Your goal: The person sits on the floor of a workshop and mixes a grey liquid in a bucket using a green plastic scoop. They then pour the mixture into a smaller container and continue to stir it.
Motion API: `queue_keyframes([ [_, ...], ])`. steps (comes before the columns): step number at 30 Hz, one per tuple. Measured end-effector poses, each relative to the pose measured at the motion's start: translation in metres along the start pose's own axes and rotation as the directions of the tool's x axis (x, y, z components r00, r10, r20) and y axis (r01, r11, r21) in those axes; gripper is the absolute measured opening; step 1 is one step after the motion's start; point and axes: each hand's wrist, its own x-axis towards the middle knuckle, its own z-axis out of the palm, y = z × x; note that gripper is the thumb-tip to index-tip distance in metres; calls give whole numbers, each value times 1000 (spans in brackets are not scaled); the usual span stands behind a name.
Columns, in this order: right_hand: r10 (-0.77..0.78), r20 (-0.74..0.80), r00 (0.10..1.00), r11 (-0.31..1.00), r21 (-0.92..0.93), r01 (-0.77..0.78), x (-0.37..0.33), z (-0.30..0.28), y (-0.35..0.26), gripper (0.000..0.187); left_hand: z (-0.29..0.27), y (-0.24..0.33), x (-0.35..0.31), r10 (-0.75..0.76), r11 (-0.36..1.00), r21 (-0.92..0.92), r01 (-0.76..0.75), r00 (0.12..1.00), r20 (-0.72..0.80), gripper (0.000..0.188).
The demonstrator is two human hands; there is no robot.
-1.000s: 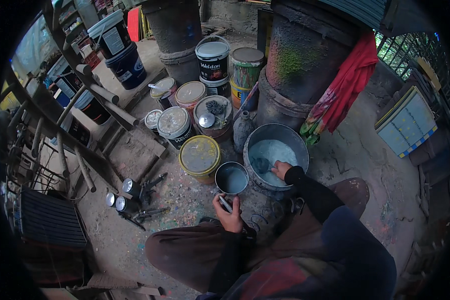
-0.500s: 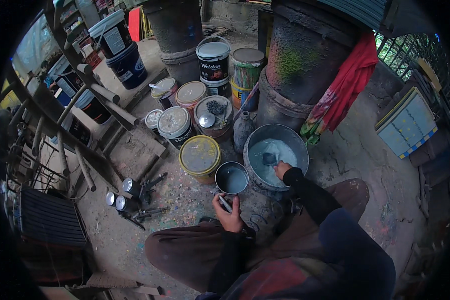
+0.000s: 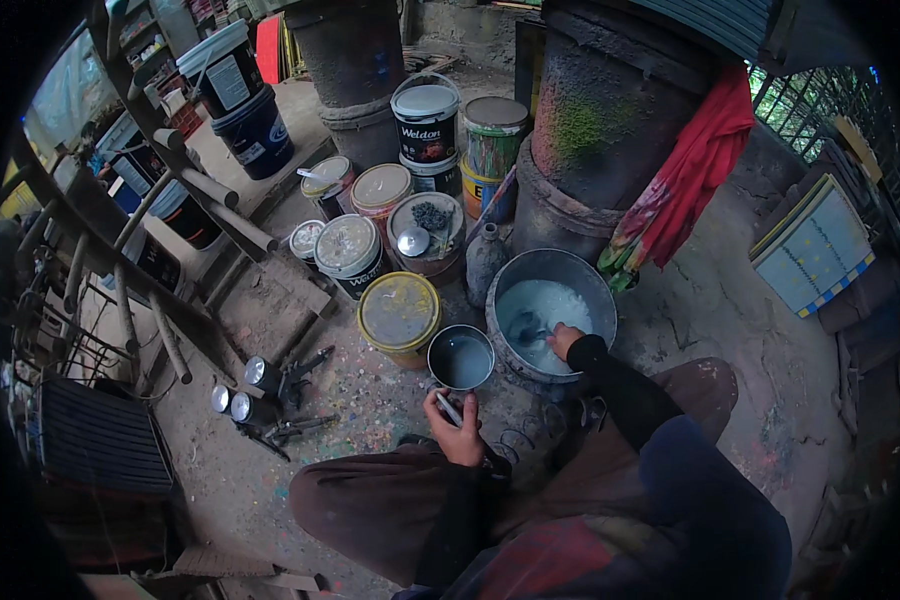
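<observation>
My left hand (image 3: 456,430) is closed around a pale grey metal part, like a handle, below a round open-topped cup (image 3: 461,357). Bluish liquid lies inside that cup; what joins it to the grey part is hidden. My right hand (image 3: 567,341) reaches over the near rim of a wide metal pot (image 3: 610,310), to the right of the cup. Its fingers grip a small dark scoop (image 3: 532,333), dipped in the pot's milky, pale blue liquid (image 3: 555,295). Bubbles or foam show on the liquid's surface.
A yellow-rimmed paint bucket (image 3: 399,312) and several lidded cans stand beyond the cup. A grey bottle (image 3: 488,262) touches close to the pot. Spray guns (image 3: 262,392) lie on the speckled floor at left, by a wooden rack (image 3: 120,270). Red cloth (image 3: 695,165) hangs beside a large drum (image 3: 595,130).
The scoop has moved left and nearer to me, sinking lower in the liquid, and the surface is stirred. My left hand and the cup have barely shifted.
</observation>
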Motion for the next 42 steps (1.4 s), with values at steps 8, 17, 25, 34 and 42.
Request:
queue_keyframes([
  [8, -118, 13, 993, 992, 53, 117, 0, -5, 1, 36, 3, -2, -1, 33, 999, 9, -33, 999, -12, 40],
  [17, -9, -21, 1000, 997, 72, 10, 4, 2, 0, 37, 3, 2, -2, 1, 1000, -24, -1, 1000, 1, 38],
  [25, 13, -10, 1000, 999, 38, -13, -2, -3, -7, 38, 3, 3, -2, 10, 999, -32, -10, 1000, -14, 37],
  [34, -62, 26, 998, 998, 19, 61, 5, 1, 4, 39, 7, 12, -3, -12, 999, -51, 11, 1000, -11, 38],
  [42, 164, -82, 983, 986, 51, -160, 8, 10, 4, 37, 4, 1, -2, -10, 1000, -6, 11, 1000, 23, 40],
])
